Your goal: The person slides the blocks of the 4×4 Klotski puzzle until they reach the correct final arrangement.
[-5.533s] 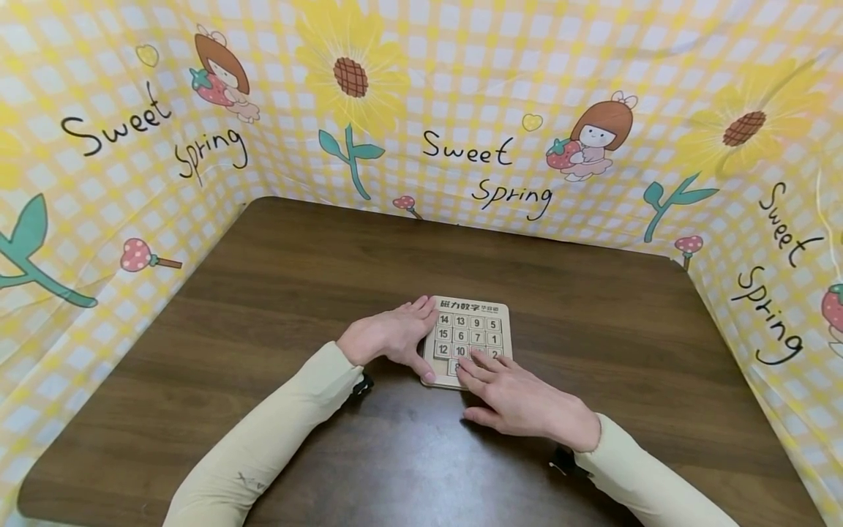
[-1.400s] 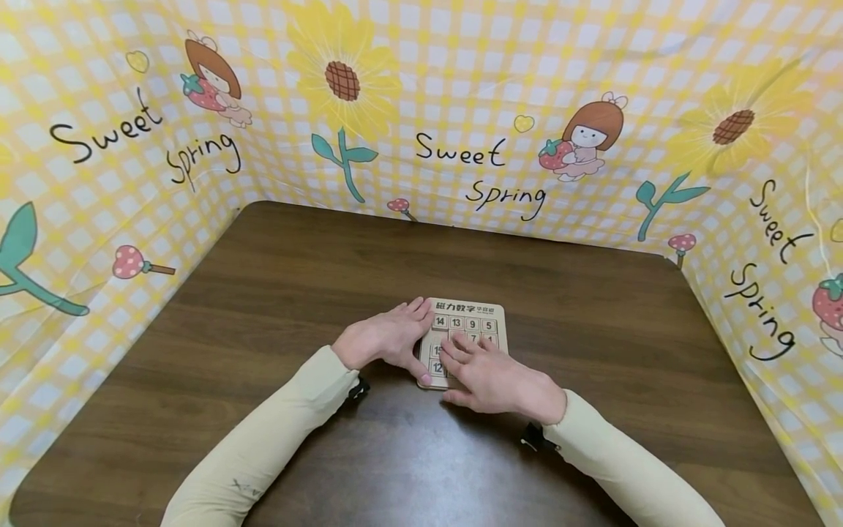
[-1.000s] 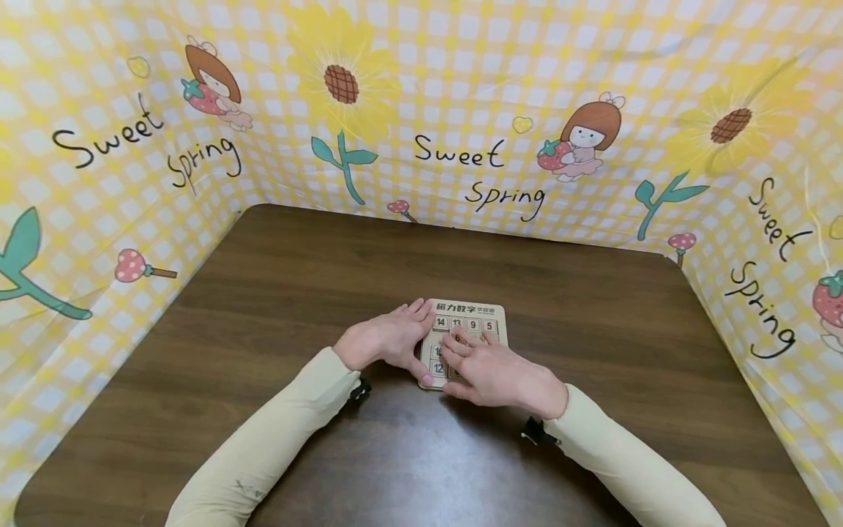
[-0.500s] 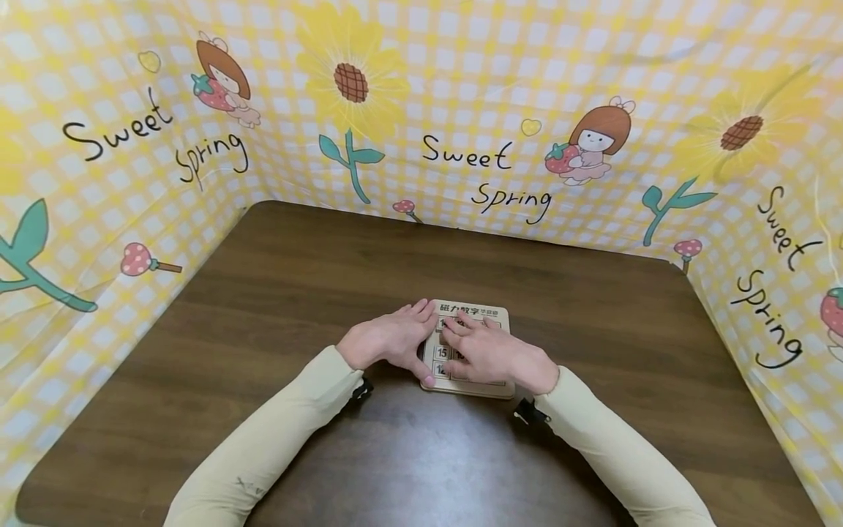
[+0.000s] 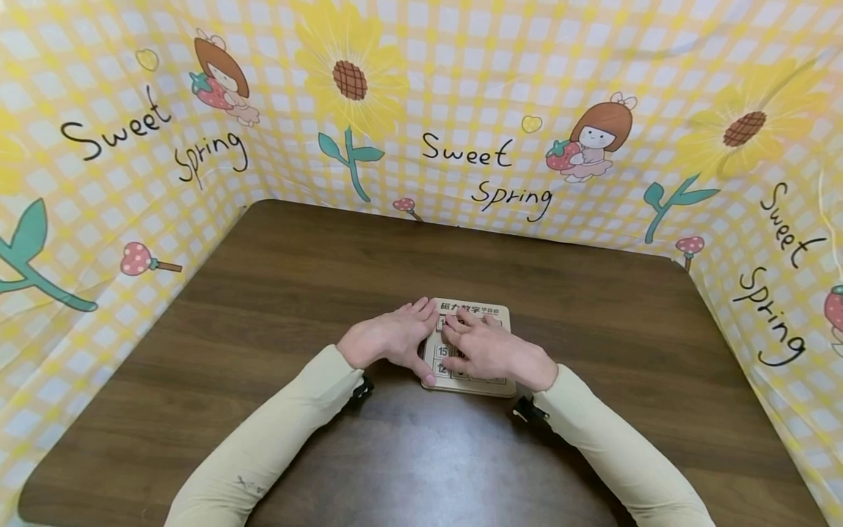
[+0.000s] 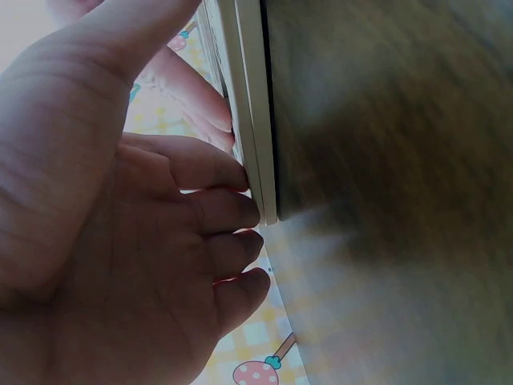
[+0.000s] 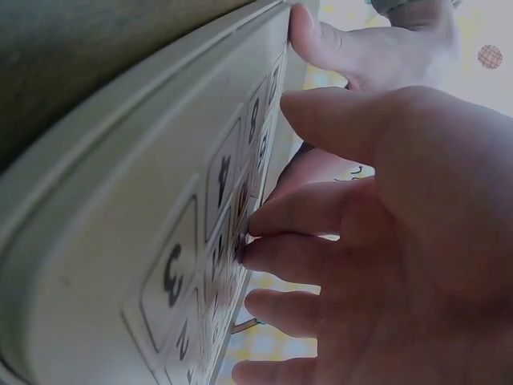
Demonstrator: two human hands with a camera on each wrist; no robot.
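Number puzzle board (image 5: 474, 387) on the table (image 5: 316, 263), beside one spread hand and partly under the other.
From the head view, the board lies at the left hand's (image 5: 395, 338) 3 o'clock, that hand's thumb and fingers wide apart along its edge; the right hand (image 5: 490, 351) reaches in from 4 o'clock, loosely spread, fingertips touching tiles. Tiles 15 (image 5: 443, 352) and 12 (image 5: 442, 369) show toward 8 o'clock; a checked cloth (image 5: 461, 80) rises at 12.

The puzzle board (image 5: 470, 386) lies on the table (image 5: 421, 454), the cloth (image 5: 461, 80) behind.
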